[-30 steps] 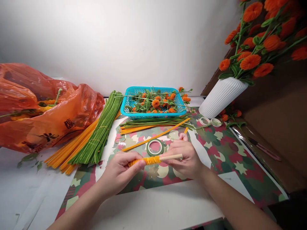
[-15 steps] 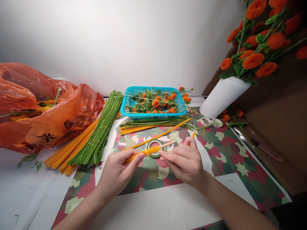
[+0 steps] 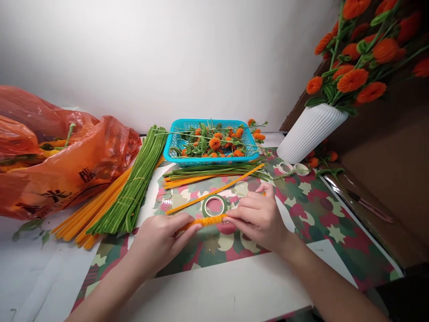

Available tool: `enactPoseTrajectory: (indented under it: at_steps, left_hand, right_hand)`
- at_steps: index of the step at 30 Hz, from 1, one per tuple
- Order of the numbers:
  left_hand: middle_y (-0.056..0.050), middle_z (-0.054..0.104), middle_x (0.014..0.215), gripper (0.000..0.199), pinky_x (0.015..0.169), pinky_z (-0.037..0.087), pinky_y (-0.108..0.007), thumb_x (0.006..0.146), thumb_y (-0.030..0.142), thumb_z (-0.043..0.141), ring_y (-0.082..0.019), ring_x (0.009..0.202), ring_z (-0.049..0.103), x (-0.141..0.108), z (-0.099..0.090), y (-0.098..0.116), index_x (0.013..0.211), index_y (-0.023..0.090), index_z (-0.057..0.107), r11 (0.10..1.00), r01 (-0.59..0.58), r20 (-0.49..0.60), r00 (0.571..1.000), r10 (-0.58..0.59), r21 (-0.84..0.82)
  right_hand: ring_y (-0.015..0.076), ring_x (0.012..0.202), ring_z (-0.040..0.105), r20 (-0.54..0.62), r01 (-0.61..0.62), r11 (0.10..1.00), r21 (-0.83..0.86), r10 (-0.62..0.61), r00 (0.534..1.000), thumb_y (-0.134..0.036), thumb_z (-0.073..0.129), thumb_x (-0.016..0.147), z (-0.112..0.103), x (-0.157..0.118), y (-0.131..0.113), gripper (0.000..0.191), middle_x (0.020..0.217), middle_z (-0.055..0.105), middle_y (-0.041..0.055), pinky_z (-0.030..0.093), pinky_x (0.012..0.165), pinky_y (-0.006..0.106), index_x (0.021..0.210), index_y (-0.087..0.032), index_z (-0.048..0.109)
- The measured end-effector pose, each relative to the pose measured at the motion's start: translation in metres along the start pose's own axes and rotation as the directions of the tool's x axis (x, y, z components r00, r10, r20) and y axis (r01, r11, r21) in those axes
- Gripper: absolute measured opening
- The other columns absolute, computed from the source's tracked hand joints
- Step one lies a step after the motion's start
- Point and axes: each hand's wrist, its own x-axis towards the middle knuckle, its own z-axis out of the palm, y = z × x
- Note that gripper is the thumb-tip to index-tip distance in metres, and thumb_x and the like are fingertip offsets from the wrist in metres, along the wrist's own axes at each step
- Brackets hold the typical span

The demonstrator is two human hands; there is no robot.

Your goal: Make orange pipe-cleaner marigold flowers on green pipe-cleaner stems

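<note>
Between my hands runs an orange pipe cleaner (image 3: 212, 221) wound in a tight coil. My left hand (image 3: 160, 243) is closed around its left end, thumb and index finger pinching it. The fingers of my right hand (image 3: 258, 219) pinch the coil's right end, where a bit of orange shows near the raised fingertips. The wooden stick inside the coil is hidden now. Just behind the coil lies a roll of green tape (image 3: 205, 206), flat on the patterned mat. A straight orange pipe cleaner (image 3: 214, 190) lies slantwise beyond it.
A blue basket (image 3: 211, 163) holds orange flowers. Bundles of green pipe cleaners (image 3: 129, 192) and orange pipe cleaners (image 3: 90, 210) lie left, beside an orange plastic bag (image 3: 67, 174). At right stand a white vase (image 3: 306, 132) with flowers, tape rolls (image 3: 285, 168) and a pink-handled tool (image 3: 372, 208).
My right hand has closed over the bare end of the wooden stick, which showed before. The coil has levelled out and sits slightly lower. The view has shifted a little.
</note>
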Motion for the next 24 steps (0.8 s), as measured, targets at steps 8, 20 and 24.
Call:
enactPoseTrajectory:
  at_steps: [8, 20, 24]
  left_hand:
    - [0.004, 0.044, 0.048, 0.037, 0.042, 0.03, -0.02, 0.089, 0.039, 0.047, -0.01, 0.044, 0.037, -0.001, 0.003, 0.007, 0.061, 0.018, 0.058, 0.896, 0.171, -0.028, 0.98, -0.199, -0.409]
    - [0.004, 0.048, 0.05, 0.03, 0.046, 0.028, -0.021, 0.088, 0.036, 0.05, -0.01, 0.044, 0.038, 0.003, 0.001, -0.007, 0.068, 0.019, 0.065, 0.998, -0.034, 0.111, 0.993, 0.029, 0.044]
    - [0.005, 0.044, 0.047, 0.035, 0.044, 0.027, -0.021, 0.088, 0.043, 0.049, -0.01, 0.042, 0.036, 0.002, 0.005, 0.002, 0.067, 0.019, 0.063, 0.975, 0.209, -0.031, 0.977, -0.212, -0.078]
  right_hand:
    - [0.0115, 0.051, 0.051, -0.038, -0.186, 0.938, 0.291, 0.206, 0.978, -0.038, 0.057, 0.091, 0.011, -0.004, -0.007, 0.03, 0.052, 0.063, -0.0025, 0.03, 0.07, 0.035, 0.072, -0.023, 0.074]
    - [0.0105, 0.063, 0.054, 0.219, -0.204, 0.976, 0.076, 0.183, 0.958, -0.02, 0.071, 0.081, 0.0, 0.002, 0.005, 0.018, 0.059, 0.065, -0.0054, 0.022, 0.081, 0.037, 0.063, -0.02, 0.069]
    - [0.0095, 0.059, 0.053, -0.124, -0.08, 0.995, -0.058, 0.072, 0.99, -0.015, 0.063, 0.087, 0.013, -0.003, -0.003, 0.015, 0.063, 0.069, -0.0031, 0.023, 0.073, 0.035, 0.074, -0.019, 0.069]
